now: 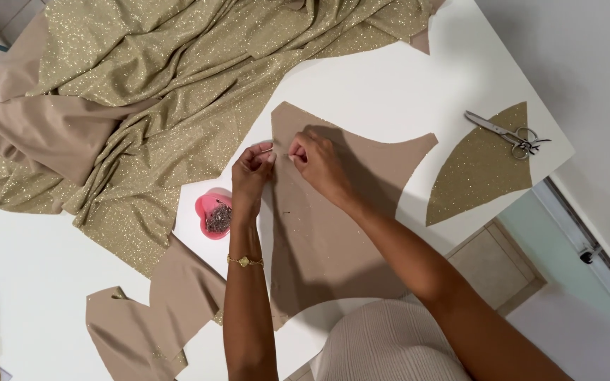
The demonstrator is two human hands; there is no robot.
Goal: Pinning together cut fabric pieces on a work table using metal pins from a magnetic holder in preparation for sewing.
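I had both hands on the beige cut fabric piece (333,233) on the bench (404,85): left hand (252,173) and right hand (315,161) each pinched its edge, pink pin dish (214,212) just beside.

bare white table (390,92) betw. hands & small scissors (510,134), pink pin dish (213,214) close left, glitter fabric heap (142,92) blocks far-left

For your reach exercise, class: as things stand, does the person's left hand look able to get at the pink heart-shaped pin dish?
Probably yes. The left hand works at the beige fabric piece just above the pink dish, with only bare white table between and nothing in the way.
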